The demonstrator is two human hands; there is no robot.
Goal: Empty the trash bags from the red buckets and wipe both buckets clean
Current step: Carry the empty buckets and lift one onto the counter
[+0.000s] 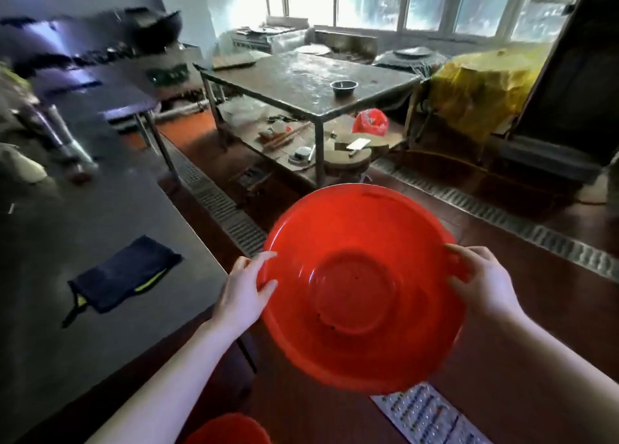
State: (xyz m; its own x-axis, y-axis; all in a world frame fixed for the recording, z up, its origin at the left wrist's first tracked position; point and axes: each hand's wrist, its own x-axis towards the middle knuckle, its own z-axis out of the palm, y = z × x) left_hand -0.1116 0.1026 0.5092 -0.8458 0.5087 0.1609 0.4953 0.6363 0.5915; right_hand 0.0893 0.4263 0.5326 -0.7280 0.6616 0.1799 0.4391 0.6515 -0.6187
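Legible text: none is resolving. A white printed sheet (pixel 432 417) is lying on the floor (pixel 536 326) at the lower right edge of view, carrying rows of small dark and coloured marks; all are blurring, too small for reading any character or number.

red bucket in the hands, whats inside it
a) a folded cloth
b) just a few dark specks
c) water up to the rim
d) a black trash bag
b: the red bucket, held at its rim by the left hand and the right hand, shows a bare red inside with only a few dark specks.
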